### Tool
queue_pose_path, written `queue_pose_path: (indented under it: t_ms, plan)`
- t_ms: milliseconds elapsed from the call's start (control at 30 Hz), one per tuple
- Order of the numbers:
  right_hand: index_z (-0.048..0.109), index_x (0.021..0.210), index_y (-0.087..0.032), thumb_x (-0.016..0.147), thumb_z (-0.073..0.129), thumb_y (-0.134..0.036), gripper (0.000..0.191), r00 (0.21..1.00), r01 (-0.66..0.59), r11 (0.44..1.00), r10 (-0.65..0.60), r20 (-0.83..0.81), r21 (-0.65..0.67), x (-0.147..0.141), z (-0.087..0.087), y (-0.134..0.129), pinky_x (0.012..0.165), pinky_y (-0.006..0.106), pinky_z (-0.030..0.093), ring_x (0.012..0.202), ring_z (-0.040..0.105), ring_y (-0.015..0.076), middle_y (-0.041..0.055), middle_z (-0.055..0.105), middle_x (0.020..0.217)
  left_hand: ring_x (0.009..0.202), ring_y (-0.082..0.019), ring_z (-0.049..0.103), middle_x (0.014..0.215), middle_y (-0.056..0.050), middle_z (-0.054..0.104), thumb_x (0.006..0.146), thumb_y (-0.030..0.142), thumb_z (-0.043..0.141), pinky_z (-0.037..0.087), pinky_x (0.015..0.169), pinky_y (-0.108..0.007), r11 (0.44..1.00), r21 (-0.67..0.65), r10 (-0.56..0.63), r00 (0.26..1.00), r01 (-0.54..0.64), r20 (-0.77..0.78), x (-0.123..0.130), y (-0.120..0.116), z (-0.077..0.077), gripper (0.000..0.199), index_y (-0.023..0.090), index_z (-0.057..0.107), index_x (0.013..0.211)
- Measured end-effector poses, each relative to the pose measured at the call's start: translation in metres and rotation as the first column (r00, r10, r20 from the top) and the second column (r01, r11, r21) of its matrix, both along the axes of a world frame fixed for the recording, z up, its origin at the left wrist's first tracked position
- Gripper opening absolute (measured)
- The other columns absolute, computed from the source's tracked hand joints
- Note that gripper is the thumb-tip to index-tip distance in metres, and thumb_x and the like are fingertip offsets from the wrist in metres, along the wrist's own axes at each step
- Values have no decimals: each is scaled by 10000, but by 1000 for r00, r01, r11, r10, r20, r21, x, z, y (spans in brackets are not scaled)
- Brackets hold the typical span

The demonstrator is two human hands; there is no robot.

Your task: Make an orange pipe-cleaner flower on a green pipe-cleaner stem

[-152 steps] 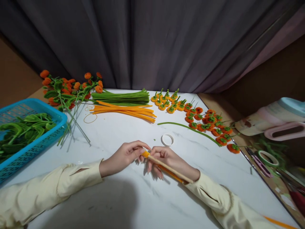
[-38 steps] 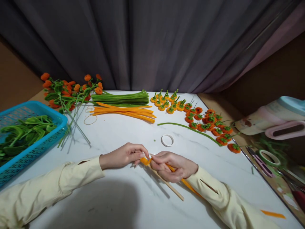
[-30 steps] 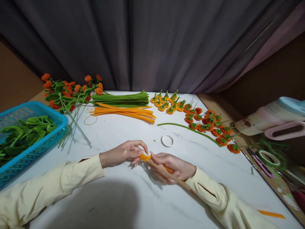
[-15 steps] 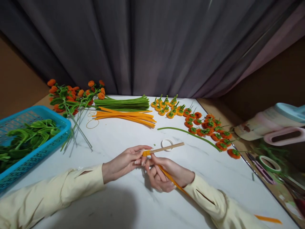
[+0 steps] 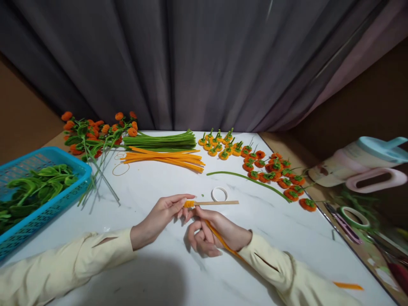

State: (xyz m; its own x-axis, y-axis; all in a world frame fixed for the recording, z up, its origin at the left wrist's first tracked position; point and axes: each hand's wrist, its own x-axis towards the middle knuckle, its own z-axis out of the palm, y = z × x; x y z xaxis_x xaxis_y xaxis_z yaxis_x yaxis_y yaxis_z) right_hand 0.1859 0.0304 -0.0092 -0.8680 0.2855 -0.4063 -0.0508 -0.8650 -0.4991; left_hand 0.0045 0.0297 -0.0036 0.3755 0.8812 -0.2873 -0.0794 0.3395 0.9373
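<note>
Near the middle of the white table, my left hand (image 5: 159, 216) pinches the left end of a thin wooden stick (image 5: 219, 202), where an orange strip is coiled (image 5: 189, 204). My right hand (image 5: 216, 229) touches the stick just right of the coil with its thumb and finger. The loose part of the orange strip (image 5: 223, 243) runs from there through my right hand and back along the forearm. The stick's right end points freely to the right, in front of a white tape roll (image 5: 219, 194).
A blue basket (image 5: 47, 204) of green leaves stands at left. Behind lie orange flowers (image 5: 92, 131), green stems (image 5: 162, 140) and orange strips (image 5: 165, 159). Yellow (image 5: 223, 154) and orange flower heads (image 5: 273, 165), a green stem (image 5: 248, 177), a tumbler (image 5: 344, 161) and green tape (image 5: 354, 216) are rightward.
The stick has turned from slanting upward right to nearly level. Both hands sit slightly further left in the view, and the whole scene has shifted a little left too.
</note>
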Motion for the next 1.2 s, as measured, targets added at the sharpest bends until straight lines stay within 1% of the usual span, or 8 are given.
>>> queue_pose_path:
  t_ms: [200, 333, 433, 533, 800, 967, 1067, 1200]
  plan:
    - [440, 958, -185, 922, 63, -602, 563, 995, -62, 980, 45, 89, 190, -6, 9, 16, 248, 160, 209, 217, 221, 58, 39, 638, 542, 547, -108, 455, 610, -5, 563, 848, 388, 522, 365, 526, -218, 930, 367, 110, 940, 16, -321, -12, 38, 7, 376, 118, 660, 1071]
    - [442, 904, -183, 887, 137, -665, 570, 989, -119, 931, 82, 120, 346, -10, 15, 15, 217, 149, 148, 178, 157, 51, -7, 584, 427, 641, -125, 568, 791, -46, 680, 843, 171, 448, 456, 648, -237, 691, 670, 202, 816, 273, -542, -19, 49, 17, 300, 162, 685, 1027]
    - [435, 852, -182, 882, 183, -667, 548, 988, -147, 898, 111, 110, 414, -14, 12, 9, 217, 147, 129, 175, 152, 41, -29, 575, 422, 772, -146, 615, 919, -74, 688, 813, 74, 410, 483, 703, -246, 486, 757, 231, 771, 436, -593, -14, 46, 21, 357, 168, 665, 1043]
    - [428, 848, -179, 895, 222, -641, 508, 985, -174, 888, 150, 90, 425, -14, 11, 7, 220, 153, 129, 170, 157, 40, -44, 569, 423, 790, -151, 620, 902, -76, 684, 783, 27, 400, 488, 723, -246, 396, 755, 214, 747, 522, -629, -4, 46, 25, 391, 161, 647, 1055]
    - [474, 806, -155, 842, 322, -693, 560, 964, -263, 871, 256, 73, 414, 20, 53, 28, 200, 146, 126, 174, 159, 22, -25, 595, 465, 707, -130, 617, 822, -64, 698, 896, 193, 441, 431, 672, -180, 447, 536, -189, 661, 716, -726, -8, 66, 55, 251, 166, 686, 943]
    - [500, 768, -131, 839, 348, -693, 587, 937, -303, 861, 346, -34, 408, 26, 30, 41, 227, 170, 244, 189, 270, 44, 24, 630, 499, 511, -98, 488, 570, -14, 572, 905, 265, 442, 384, 539, -161, 484, 404, -391, 605, 776, -694, -21, 73, 66, 272, 151, 689, 927]
    - [520, 738, -112, 818, 368, -712, 625, 896, -396, 792, 444, 6, 465, 23, 14, 42, 277, 181, 289, 253, 402, 77, 41, 608, 474, 491, -100, 453, 529, -2, 524, 887, 256, 463, 365, 513, -167, 489, 355, -455, 580, 797, -676, -23, 74, 64, 258, 161, 702, 889]
    - [511, 701, -129, 811, 306, -743, 656, 868, -491, 673, 433, 243, 553, 23, 21, 44, 292, 182, 245, 279, 377, 65, 5, 555, 438, 486, -105, 445, 505, 8, 477, 887, 279, 468, 369, 506, -177, 484, 272, -593, 540, 832, -597, -21, 73, 57, 264, 176, 710, 884]
